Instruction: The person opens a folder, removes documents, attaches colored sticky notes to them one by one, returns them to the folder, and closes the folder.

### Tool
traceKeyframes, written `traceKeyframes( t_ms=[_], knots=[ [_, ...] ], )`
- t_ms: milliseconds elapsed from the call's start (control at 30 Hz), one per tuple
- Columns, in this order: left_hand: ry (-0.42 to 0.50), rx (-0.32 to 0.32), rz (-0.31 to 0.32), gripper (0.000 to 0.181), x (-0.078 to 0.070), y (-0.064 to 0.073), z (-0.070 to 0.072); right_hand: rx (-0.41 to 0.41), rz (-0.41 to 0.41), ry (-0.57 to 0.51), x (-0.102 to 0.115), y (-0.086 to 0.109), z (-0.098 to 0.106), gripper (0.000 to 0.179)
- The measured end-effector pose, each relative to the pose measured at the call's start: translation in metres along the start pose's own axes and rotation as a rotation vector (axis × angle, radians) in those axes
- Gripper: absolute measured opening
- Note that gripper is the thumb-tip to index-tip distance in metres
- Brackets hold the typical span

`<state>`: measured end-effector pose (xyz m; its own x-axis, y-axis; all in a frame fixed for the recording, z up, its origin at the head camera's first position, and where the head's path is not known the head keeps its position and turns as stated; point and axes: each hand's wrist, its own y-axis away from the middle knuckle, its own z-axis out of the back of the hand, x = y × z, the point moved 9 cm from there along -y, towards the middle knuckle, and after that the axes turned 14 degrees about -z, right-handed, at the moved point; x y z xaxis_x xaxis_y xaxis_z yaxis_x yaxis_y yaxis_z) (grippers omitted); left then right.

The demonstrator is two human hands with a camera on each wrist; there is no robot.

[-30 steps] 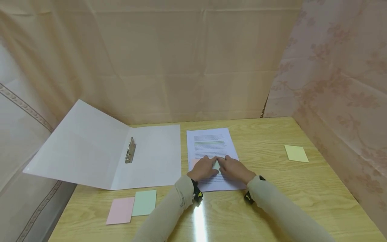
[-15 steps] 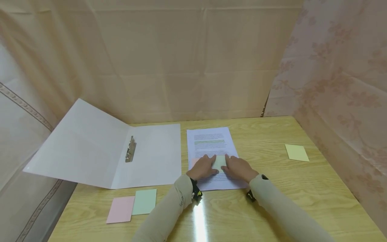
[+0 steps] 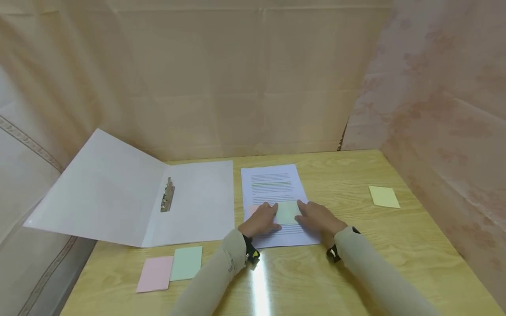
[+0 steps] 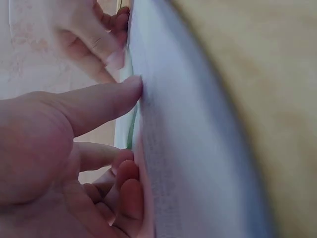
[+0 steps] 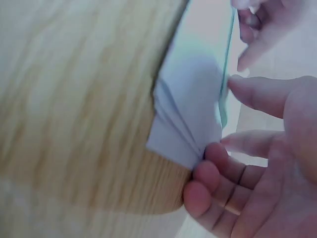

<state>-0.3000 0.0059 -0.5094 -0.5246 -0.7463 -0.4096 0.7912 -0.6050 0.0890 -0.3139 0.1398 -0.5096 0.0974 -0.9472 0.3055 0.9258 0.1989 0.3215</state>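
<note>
A pale green sticky note (image 3: 287,213) lies on a stack of printed sheets (image 3: 272,172) in the head view. My left hand (image 3: 259,220) rests on the sheets at the note's left edge, thumb and forefinger extended. It partly covers a pink sticky note (image 3: 252,209) on the same page. At the green note's right edge is my right hand (image 3: 319,218), thumb and forefinger touching it. The right wrist view shows its other fingers against the slightly fanned edges of the sheets (image 5: 173,119). A green highlighted line crosses the page above the notes.
An open white folder (image 3: 205,197) with a metal clip (image 3: 168,195) lies left of the sheets, its cover tilted up. A pink pad (image 3: 155,274) and a green pad (image 3: 186,263) sit in front of it. A yellow pad (image 3: 384,196) is at the far right.
My hands have drawn apart from the middle of the green note toward its two edges, the right hand moving rightward. More of the note now shows.
</note>
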Motion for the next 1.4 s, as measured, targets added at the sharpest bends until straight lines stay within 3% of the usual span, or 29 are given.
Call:
traceKeyframes(
  t_ms=[167, 400, 667, 933, 1233, 1400],
  knots=[
    [-0.018, -0.040, -0.007, 0.067, -0.005, 0.014, -0.002, 0.049, -0.053, -0.133, -0.010, -0.002, -0.004, 0.057],
    [-0.095, -0.029, -0.089, 0.052, -0.030, 0.029, 0.002, 0.031, -0.066, -0.163, -0.015, 0.000, 0.001, 0.054],
    [-0.208, -0.015, -0.073, 0.059, -0.052, 0.039, -0.002, 0.035, -0.101, -0.210, -0.021, 0.003, 0.004, 0.052],
    [-0.260, -0.094, -0.024, 0.059, -0.050, 0.040, -0.007, 0.008, -0.065, -0.229, -0.018, 0.005, 0.001, 0.046],
    [-0.197, -0.146, -0.056, 0.046, -0.049, 0.042, -0.002, 0.014, -0.077, -0.264, -0.021, 0.004, 0.001, 0.044],
    [-0.225, -0.159, -0.072, 0.054, -0.052, 0.042, 0.004, -0.014, -0.042, -0.268, -0.018, 0.003, 0.004, 0.044]
  ],
)
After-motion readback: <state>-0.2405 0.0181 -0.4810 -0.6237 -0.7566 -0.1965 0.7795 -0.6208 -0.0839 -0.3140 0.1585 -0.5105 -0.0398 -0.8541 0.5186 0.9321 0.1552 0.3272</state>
